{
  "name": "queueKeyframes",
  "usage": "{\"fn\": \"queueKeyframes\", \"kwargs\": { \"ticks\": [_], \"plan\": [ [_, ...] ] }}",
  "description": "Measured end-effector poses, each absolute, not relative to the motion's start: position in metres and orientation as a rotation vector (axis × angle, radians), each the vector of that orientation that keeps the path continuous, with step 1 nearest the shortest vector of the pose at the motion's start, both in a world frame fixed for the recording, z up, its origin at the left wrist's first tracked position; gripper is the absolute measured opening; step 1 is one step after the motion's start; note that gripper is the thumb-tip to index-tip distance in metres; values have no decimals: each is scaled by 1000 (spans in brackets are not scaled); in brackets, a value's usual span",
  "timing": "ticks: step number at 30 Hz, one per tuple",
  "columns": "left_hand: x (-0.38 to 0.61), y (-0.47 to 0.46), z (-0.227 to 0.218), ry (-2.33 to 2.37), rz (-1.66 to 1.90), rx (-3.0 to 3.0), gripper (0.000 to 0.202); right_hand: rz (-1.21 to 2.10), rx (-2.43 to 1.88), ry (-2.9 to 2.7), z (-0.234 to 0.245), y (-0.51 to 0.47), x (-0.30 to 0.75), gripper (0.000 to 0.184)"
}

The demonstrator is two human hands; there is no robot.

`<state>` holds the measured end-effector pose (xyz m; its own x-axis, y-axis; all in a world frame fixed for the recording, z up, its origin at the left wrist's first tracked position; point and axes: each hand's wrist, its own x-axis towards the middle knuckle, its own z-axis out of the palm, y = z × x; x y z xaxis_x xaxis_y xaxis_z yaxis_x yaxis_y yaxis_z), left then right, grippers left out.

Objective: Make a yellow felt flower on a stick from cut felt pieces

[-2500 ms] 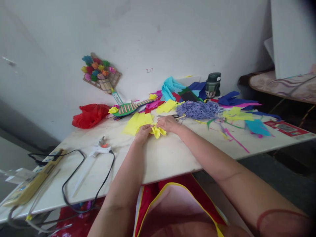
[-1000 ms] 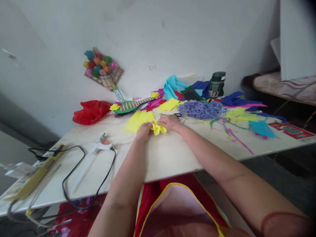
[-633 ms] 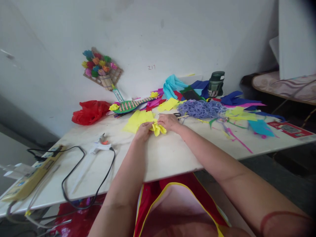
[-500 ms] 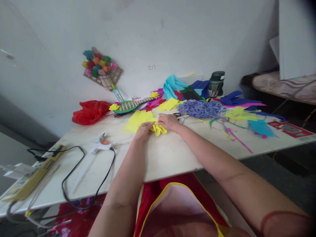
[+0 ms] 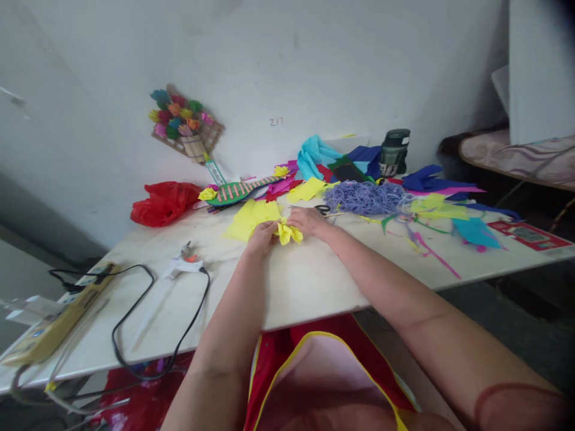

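Note:
Between my two hands is a yellow crepe paper flower (image 5: 288, 233) with ruffled petals, just above the tabletop. My left hand (image 5: 264, 235) pinches its left side, fingers closed. On its upper right, my right hand (image 5: 309, 221) grips the petals with bent fingers. A flat sheet of yellow crepe paper (image 5: 251, 216) lies behind my left hand. Black-handled scissors (image 5: 322, 209) and a thin wooden stick (image 5: 335, 214) rest just beyond my right hand.
A white glue gun (image 5: 184, 267) with a black cord lies left, near a yellow power strip (image 5: 67, 317). Purple shredded paper (image 5: 366, 197), a dark bottle (image 5: 394, 152) and coloured paper stand at the back right. A red plastic bag (image 5: 165, 204) sits back left.
My hands stay almost in place around the yellow flower. Its petals have shifted very slightly, and my right fingers have moved a little.

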<state>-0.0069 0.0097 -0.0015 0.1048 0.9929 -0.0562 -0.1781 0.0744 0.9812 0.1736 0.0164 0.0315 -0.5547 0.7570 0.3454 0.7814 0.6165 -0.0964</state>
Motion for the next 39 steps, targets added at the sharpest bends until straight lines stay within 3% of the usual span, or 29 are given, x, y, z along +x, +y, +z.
{"fn": "queueKeyframes", "kwargs": {
  "ticks": [7, 16, 31, 39],
  "plan": [
    [-4, 6, 4, 1033, 1167, 1071, 33, -124, -1130, -2469, 27, 20, 177, 27],
    [-7, 9, 0, 1051, 1142, 1086, 20, -139, -1126, -2483, 27, 19, 178, 27],
    [-7, 10, -2, 1067, 1106, 1130, 28, -149, -1255, -2484, 36, 8, 172, 30],
    [-5, 9, -2, 1091, 1150, 1112, 22, -85, -1196, -2461, 22, 23, 175, 28]
  ]
}}
